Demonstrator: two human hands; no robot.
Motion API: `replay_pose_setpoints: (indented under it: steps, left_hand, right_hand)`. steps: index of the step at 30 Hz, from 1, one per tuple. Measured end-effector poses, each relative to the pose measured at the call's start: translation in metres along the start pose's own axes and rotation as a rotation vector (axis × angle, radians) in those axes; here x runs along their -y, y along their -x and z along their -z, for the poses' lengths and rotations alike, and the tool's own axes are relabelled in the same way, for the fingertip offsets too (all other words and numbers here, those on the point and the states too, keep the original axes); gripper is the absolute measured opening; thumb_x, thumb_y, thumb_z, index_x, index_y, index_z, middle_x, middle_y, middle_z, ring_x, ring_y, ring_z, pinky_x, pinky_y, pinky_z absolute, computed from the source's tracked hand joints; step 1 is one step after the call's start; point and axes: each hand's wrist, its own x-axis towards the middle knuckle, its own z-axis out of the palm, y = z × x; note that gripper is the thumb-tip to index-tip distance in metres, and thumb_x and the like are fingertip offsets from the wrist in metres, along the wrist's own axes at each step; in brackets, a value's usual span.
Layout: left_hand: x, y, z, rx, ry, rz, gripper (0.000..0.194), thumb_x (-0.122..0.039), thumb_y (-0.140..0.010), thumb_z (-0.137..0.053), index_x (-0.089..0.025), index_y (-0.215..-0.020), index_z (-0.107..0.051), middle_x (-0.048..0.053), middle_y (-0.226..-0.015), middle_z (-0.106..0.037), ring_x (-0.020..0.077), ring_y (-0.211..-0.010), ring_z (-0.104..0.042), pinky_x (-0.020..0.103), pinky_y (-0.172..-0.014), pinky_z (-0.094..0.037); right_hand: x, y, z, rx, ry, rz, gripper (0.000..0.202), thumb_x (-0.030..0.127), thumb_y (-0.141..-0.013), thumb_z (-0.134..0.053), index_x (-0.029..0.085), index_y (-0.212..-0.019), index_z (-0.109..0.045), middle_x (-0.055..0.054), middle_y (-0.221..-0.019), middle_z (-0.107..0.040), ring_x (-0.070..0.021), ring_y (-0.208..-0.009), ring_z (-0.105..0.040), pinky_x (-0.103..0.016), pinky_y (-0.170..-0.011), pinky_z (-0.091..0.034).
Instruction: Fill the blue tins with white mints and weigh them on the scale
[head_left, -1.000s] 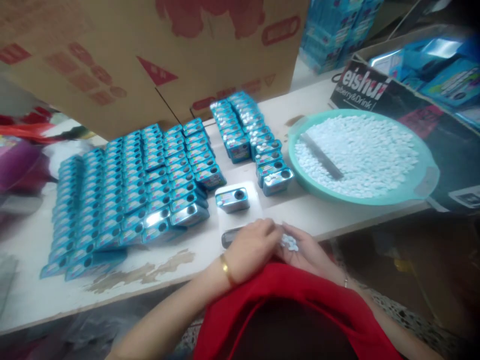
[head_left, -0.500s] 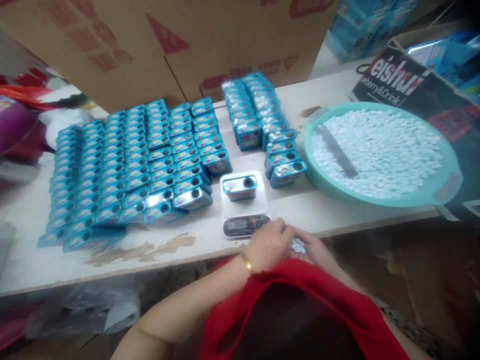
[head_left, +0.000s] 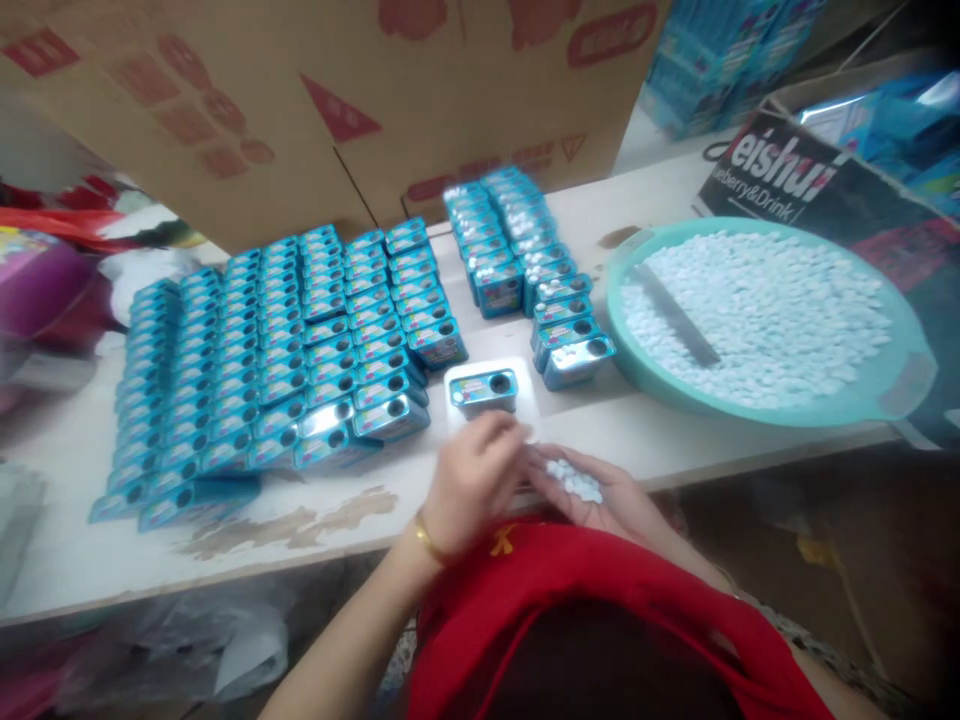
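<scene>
My right hand (head_left: 619, 492) is cupped palm up, with a small heap of white tablets (head_left: 574, 480) in it. My left hand (head_left: 480, 475), a gold bangle at the wrist, has its fingers bunched in front of a blue tin (head_left: 484, 390); what they pinch, if anything, I cannot make out. The tin stands on a white digital scale (head_left: 526, 385), whose display is hidden by my left hand. A round dark hole shows in the tin's top, and a tablet lies at its left end.
Rows of blue tins (head_left: 292, 350) fill the left side. Farther back, another group of tins (head_left: 499, 240) has tablets on top. A mint-green basin (head_left: 926, 375) of tablets holds a flat grey strip (head_left: 679, 318). Cardboard boxes (head_left: 465, 110) stand behind.
My left hand has moved left and up from my right palm toward the tin, covering the scale's display. The tablets in my right hand show more fully. The view has shifted slightly.
</scene>
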Motion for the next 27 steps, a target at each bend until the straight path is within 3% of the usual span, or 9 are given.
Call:
replay_pose_setpoints:
  steps: [3, 7, 11, 15, 17, 20, 22, 24, 27]
  left_hand:
    - [0.027, -0.007, 0.027, -0.129, -0.092, 0.156, 0.02, -0.026, -0.09, -0.05, -0.018, -0.106, -0.057, 0.008, -0.099, -0.057, 0.0177, -0.089, -0.056, 0.032, -0.079, -0.047]
    - [0.05, -0.015, 0.043, -0.013, -0.148, 0.216, 0.015, -0.029, -0.089, -0.05, -0.018, -0.092, -0.06, 0.005, -0.088, -0.054, 0.0179, -0.085, -0.053, 0.033, -0.078, -0.045]
    - [0.038, -0.021, 0.043, 0.001, -0.026, 0.175, 0.013, -0.028, -0.089, -0.051, -0.018, -0.089, -0.059, 0.005, -0.088, -0.053, 0.0171, -0.085, -0.053, 0.032, -0.078, -0.045]
    - [0.013, -0.026, 0.041, 0.138, 0.052, 0.016, 0.023, -0.031, -0.087, -0.055, -0.02, -0.107, -0.059, 0.008, -0.105, -0.057, 0.0198, -0.1, -0.054, 0.035, -0.086, -0.044]
    - [0.012, -0.027, 0.042, 0.089, 0.032, 0.014, 0.026, -0.031, -0.087, -0.056, -0.021, -0.111, -0.058, 0.008, -0.11, -0.058, 0.0204, -0.103, -0.054, 0.037, -0.088, -0.043]
    - [0.025, -0.026, 0.048, -0.156, 0.012, 0.145, 0.02, -0.028, -0.089, -0.054, -0.021, -0.106, -0.058, 0.005, -0.103, -0.059, 0.0171, -0.096, -0.056, 0.033, -0.084, -0.045]
    - [0.038, -0.024, 0.05, -0.243, 0.009, 0.213, 0.019, -0.029, -0.089, -0.053, -0.02, -0.106, -0.058, 0.004, -0.099, -0.059, 0.0155, -0.092, -0.056, 0.03, -0.08, -0.046]
    - [0.05, -0.022, 0.048, -0.223, 0.032, 0.24, 0.027, -0.033, -0.087, -0.057, -0.02, -0.11, -0.056, 0.004, -0.101, -0.059, 0.0158, -0.093, -0.056, 0.029, -0.079, -0.047]
    - [0.064, -0.017, 0.032, -0.112, 0.13, 0.251, 0.061, -0.039, -0.076, -0.07, -0.02, -0.128, -0.044, 0.009, -0.118, -0.056, 0.0197, -0.106, -0.055, 0.032, -0.087, -0.047]
  right_hand:
    - [-0.002, -0.006, -0.001, 0.058, 0.038, -0.006, 0.018, 0.013, -0.085, -0.054, 0.007, -0.098, -0.066, -0.015, -0.103, -0.071, -0.0239, -0.108, -0.063, -0.033, -0.095, -0.052]
    - [-0.004, -0.01, -0.004, 0.091, 0.06, -0.037, 0.02, 0.015, -0.085, -0.055, 0.005, -0.1, -0.065, -0.017, -0.104, -0.071, -0.0241, -0.108, -0.063, -0.031, -0.095, -0.052]
    - [-0.004, -0.011, -0.01, 0.119, 0.069, -0.043, 0.02, 0.016, -0.086, -0.054, 0.005, -0.1, -0.065, -0.017, -0.102, -0.071, -0.0235, -0.105, -0.065, -0.031, -0.094, -0.052]
    - [-0.003, -0.014, -0.014, 0.149, 0.025, -0.037, 0.02, 0.018, -0.089, -0.05, 0.007, -0.1, -0.064, -0.013, -0.096, -0.073, -0.0206, -0.098, -0.068, -0.032, -0.092, -0.053]
    - [-0.001, -0.014, -0.013, 0.14, 0.016, -0.037, 0.02, 0.018, -0.089, -0.049, 0.008, -0.099, -0.063, -0.013, -0.095, -0.073, -0.0205, -0.097, -0.068, -0.032, -0.091, -0.054]
    - [0.005, -0.012, -0.008, 0.092, 0.024, -0.018, 0.019, 0.016, -0.089, -0.05, 0.007, -0.097, -0.064, -0.015, -0.099, -0.072, -0.0234, -0.102, -0.066, -0.032, -0.091, -0.054]
    - [0.009, -0.009, -0.003, 0.063, 0.014, 0.02, 0.018, 0.014, -0.088, -0.051, 0.006, -0.096, -0.064, -0.016, -0.099, -0.072, -0.0251, -0.105, -0.065, -0.032, -0.092, -0.054]
    - [0.013, -0.008, 0.003, 0.049, 0.0, 0.054, 0.018, 0.013, -0.087, -0.051, 0.005, -0.096, -0.065, -0.016, -0.1, -0.071, -0.0258, -0.107, -0.064, -0.033, -0.095, -0.052]
    - [0.015, -0.007, 0.008, 0.041, -0.005, 0.085, 0.018, 0.012, -0.087, -0.051, 0.006, -0.096, -0.066, -0.015, -0.098, -0.072, -0.0244, -0.105, -0.065, -0.032, -0.096, -0.051]
